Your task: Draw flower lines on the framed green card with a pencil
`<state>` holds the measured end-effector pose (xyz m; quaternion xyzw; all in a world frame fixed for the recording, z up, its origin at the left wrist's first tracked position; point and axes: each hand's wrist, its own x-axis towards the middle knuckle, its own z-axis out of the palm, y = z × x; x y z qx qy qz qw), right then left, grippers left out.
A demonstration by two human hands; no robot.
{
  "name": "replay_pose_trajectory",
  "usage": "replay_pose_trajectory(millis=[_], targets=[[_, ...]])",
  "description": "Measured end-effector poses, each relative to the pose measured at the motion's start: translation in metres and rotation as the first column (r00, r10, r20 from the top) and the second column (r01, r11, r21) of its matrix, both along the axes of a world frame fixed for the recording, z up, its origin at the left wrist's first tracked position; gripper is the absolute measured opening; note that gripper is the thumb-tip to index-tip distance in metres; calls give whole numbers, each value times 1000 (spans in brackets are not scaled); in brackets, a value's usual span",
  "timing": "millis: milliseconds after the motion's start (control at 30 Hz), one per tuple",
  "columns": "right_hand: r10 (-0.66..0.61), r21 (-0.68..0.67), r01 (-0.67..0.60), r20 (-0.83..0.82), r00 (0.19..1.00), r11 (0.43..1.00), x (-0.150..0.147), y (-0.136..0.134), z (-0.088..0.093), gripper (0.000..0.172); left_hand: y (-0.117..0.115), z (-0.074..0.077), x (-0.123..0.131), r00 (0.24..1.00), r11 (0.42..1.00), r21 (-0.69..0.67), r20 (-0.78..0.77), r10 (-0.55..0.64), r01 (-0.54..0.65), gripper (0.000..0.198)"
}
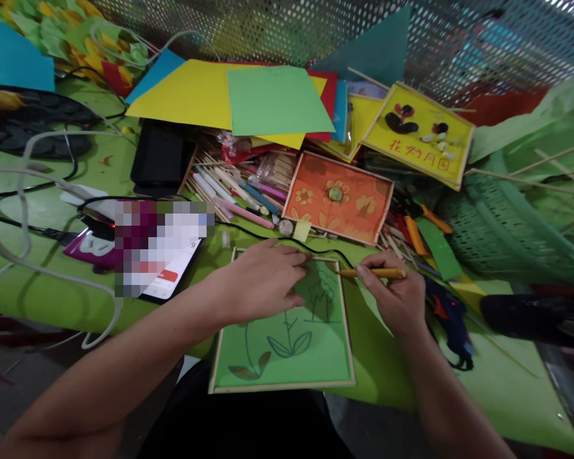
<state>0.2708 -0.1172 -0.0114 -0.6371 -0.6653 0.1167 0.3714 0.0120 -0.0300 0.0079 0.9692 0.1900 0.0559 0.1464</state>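
Note:
A green picture (272, 366) in a thin wooden frame lies at the table's front edge, with outlined flowers and a tree drawn on it. Two leaves at its lower left are filled in with brown. My left hand (263, 280) rests flat over the picture's upper left part, fingers stretched out, hiding some of the drawing. In my right hand (397, 290) is an orange-yellow pen (380, 273), pinched between thumb and fingers. Its tip points left, at the upper right edge of the frame; whether it touches the sheet I cannot tell.
Beyond the picture lie an orange framed picture (337, 197), a yellow framed picture (418, 137) and coloured sheets (280, 102). A lit phone (172, 255) and cables are at left. A glue gun (454, 319) and a green basket (511, 223) stand at right.

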Motion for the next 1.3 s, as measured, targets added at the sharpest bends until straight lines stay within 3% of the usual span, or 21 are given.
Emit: replay_pose_trajectory(millis=[633,933,1300], targets=[[20,41,-21,12,1000,999,0,2,-6,6,0,0,-1,1000,1000,-12,2,-7,7,38],[43,66,-52,136,990,996,-5,-1,-2,8,0,3,0,1000,1000,-18,-26,-5,5,38],[13,8,-14,38,999,1000,-2,-4,0,9,2,-3,0,1000,1000,6,6,-6,6,33]])
